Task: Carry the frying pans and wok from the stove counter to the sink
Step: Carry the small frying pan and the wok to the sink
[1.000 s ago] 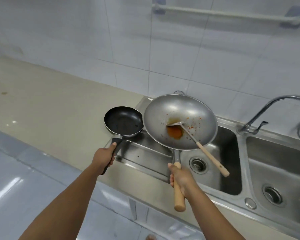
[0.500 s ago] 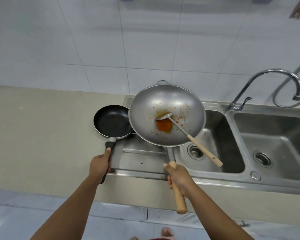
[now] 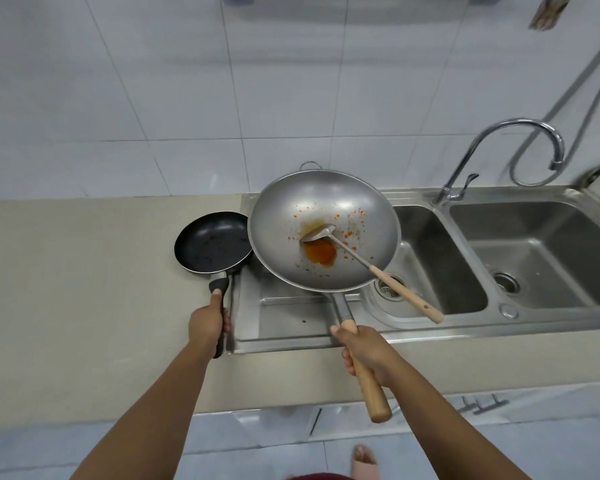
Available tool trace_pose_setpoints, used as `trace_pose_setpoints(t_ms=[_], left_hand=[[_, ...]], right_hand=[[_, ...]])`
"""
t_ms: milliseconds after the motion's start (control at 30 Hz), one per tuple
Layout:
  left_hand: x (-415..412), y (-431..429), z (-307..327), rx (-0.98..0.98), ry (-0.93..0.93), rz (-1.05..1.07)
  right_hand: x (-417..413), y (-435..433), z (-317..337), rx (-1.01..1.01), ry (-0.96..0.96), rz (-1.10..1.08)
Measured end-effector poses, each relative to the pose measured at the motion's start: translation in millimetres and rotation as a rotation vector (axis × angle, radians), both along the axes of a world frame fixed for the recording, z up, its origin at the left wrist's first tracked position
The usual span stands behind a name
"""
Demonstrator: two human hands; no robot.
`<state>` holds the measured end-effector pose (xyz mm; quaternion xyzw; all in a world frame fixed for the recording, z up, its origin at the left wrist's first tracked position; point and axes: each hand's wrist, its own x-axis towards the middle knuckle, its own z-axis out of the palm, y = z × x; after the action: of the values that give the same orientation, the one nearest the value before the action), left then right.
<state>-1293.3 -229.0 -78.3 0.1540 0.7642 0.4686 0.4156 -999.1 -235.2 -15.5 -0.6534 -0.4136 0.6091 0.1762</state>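
Both pans nearer the sink [image 3: 430, 258]; wok [image 3: 323, 230] holds spatula [image 3: 371, 268], sauce.

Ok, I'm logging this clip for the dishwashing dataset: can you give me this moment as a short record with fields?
left hand: gripping the black handle of the black frying pan
right hand: gripping the wooden handle of the steel wok
wok contents: orange sauce residue, metal spatula with wooden handle
wok position: held above the drainboard and left sink basin
pan position: over the counter edge beside the drainboard
right sink basin: holds no pans
faucet: no water visible
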Motion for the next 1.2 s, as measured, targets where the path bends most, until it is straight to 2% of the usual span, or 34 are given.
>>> trace_pose_setpoints(t_ms=[367,700,1200], left_hand=[[-10,-11,-1,-0.006,-0.03,-0.049],[-11,-18,1,-0.006,-0.038,-0.067],[20,-40,18,-0.119,0.593,-0.203]], right_hand=[[-30,-1,1,-0.014,0.021,-0.093],[-23,-1,6,-0.014,-0.019,-0.044],[-28,-8,-4,0.095,-0.169,0.014]])
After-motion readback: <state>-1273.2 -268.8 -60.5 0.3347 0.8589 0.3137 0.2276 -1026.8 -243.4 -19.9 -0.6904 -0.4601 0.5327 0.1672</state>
